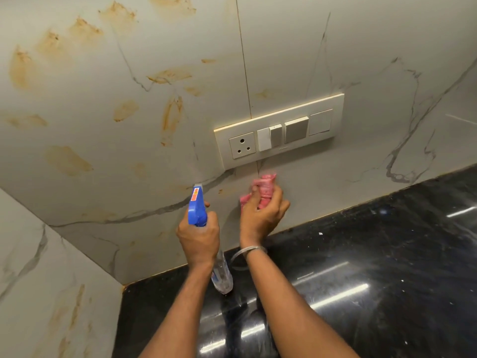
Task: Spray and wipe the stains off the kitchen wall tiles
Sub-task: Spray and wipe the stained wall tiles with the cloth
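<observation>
Head view shows the left hand (197,235) gripping the spray bottle (198,210), the right hand (262,215) clutching the pink cloth (263,191) against the wall tiles (103,161); orange stains (170,120) above likely need spraying next.

Tiles (296,47): pale marble-look, dark veins. Stains (171,117): orange-brown smears, mostly on the left tiles, a few on the side wall. Bottle (197,210): clear body, blue trigger head, nozzle toward wall, gripped by left hand (198,236). Cloth (263,189): pink, bunched, in right hand (260,215), close to wall.
</observation>
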